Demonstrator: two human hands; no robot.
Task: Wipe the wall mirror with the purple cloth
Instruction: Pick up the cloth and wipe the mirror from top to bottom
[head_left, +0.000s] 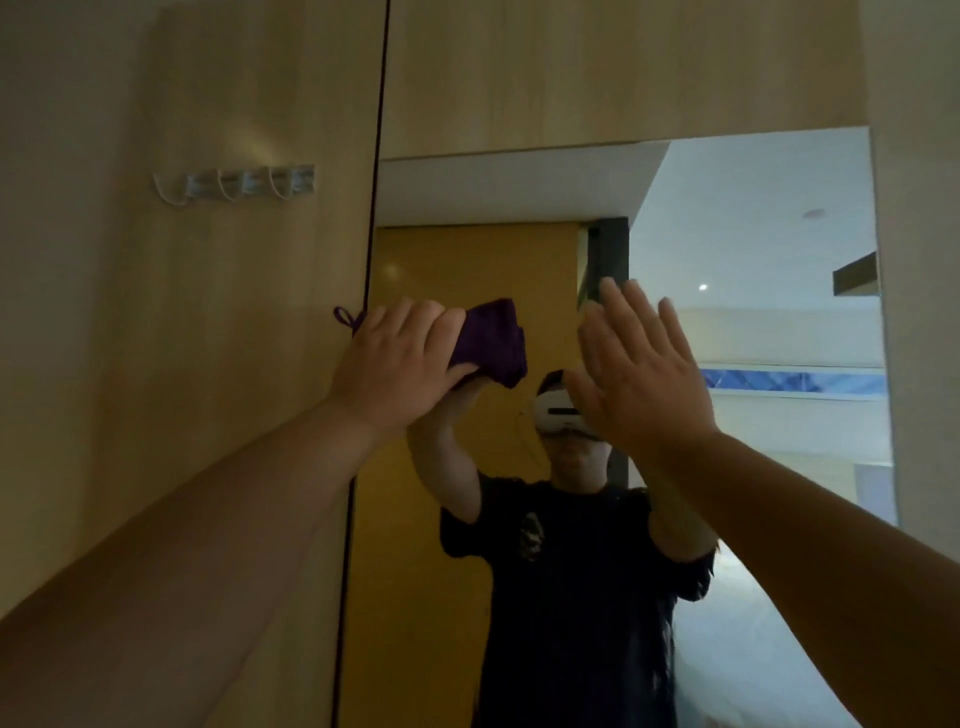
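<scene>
The wall mirror (753, 249) fills the right half of the view, set between wooden panels. My left hand (395, 364) is raised near the mirror's left edge and holds the bunched purple cloth (493, 343); whether the cloth touches the glass I cannot tell. A small purple loop of the cloth sticks out left of my knuckles. My right hand (639, 369) is held up flat in front of the glass with its fingers spread, holding nothing. The mirror reflects a person with both arms raised.
A wooden wall panel (182, 364) stands to the left of the mirror, with a row of metal hooks (244, 182) at upper left. A dark vertical gap (371, 208) separates the panel from the mirror section. More wood panelling runs above the mirror.
</scene>
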